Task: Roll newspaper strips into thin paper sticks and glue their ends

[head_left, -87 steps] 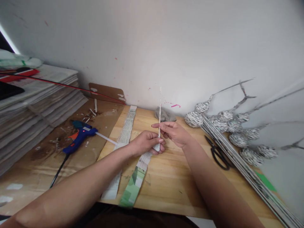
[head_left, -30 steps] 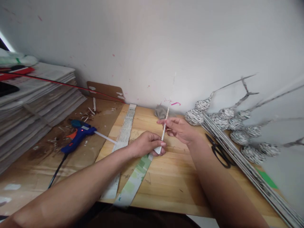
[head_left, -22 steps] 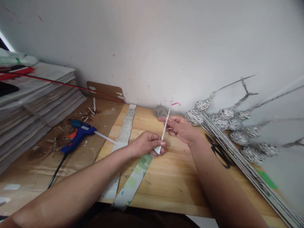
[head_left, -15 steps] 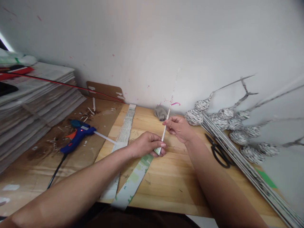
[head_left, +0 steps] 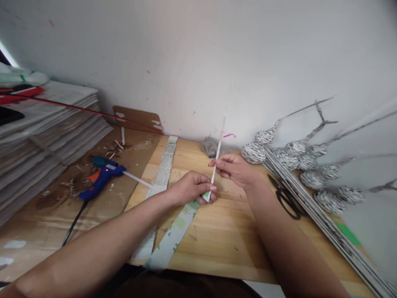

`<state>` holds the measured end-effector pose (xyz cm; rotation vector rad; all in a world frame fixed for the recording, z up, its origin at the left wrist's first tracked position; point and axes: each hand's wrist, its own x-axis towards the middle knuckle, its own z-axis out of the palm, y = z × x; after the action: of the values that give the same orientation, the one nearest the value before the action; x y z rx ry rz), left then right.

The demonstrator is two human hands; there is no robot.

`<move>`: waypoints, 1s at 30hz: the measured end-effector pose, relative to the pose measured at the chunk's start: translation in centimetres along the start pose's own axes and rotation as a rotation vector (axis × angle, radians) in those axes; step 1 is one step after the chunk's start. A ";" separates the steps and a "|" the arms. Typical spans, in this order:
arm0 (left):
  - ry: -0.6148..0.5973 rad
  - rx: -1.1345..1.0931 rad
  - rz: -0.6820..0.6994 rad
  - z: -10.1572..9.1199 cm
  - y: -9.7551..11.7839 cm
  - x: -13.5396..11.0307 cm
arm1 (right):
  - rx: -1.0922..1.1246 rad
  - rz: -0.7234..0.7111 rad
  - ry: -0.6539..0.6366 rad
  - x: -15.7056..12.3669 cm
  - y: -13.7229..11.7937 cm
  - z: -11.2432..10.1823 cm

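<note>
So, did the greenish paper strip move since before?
Yes, the greenish paper strip has swung left at its near end, closer to the newspaper strip.

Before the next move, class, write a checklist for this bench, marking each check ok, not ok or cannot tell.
1. Left hand holding the tube near its base: ok.
2. Right hand gripping the tube higher up: ok.
3. Strip joined to the tube: cannot tell, left hand hides it.
4. Scissors apart from both hands: ok.
5. Glue gun light off: not ok, it glows red.
</note>
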<state>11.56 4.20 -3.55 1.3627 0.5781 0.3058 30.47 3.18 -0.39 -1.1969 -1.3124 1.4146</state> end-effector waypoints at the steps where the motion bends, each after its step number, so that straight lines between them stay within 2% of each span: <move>1: -0.005 0.005 0.003 0.0 0.0 0.0 | 0.006 -0.007 0.037 0.0 0.0 0.1; 4: -0.008 0.013 0.005 -0.1 0.0 0.0 | 0.027 -0.025 0.109 0.0 0.0 0.1; 9: -0.008 0.018 0.011 -0.1 0.0 0.0 | -0.015 0.004 -0.052 0.1 0.1 0.0; 14: -0.015 0.011 0.005 -0.1 -0.1 0.1 | 0.060 -0.045 0.113 0.1 0.3 -0.1; 19: -0.016 -0.014 -0.009 0.0 -0.1 -0.1 | 0.056 -0.003 -0.011 0.1 0.4 -0.6; 23: -0.032 0.002 0.004 0.0 -0.1 -0.1 | 0.075 -0.031 0.067 0.2 0.6 -0.6; 26: -0.024 -0.002 0.005 -0.1 -0.2 0.0 | 0.013 -0.014 -0.026 0.1 0.5 -0.4; 28: -0.018 -0.006 0.011 -0.1 -0.3 0.0 | -0.039 0.001 -0.045 0.1 0.5 -0.3; 30: -0.018 -0.003 0.018 -0.1 -0.4 0.0 | -0.034 -0.011 0.032 0.1 0.5 -0.2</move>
<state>11.47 4.25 -3.92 1.3669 0.5504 0.3084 30.69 3.24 -0.87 -1.2279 -1.3234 1.3650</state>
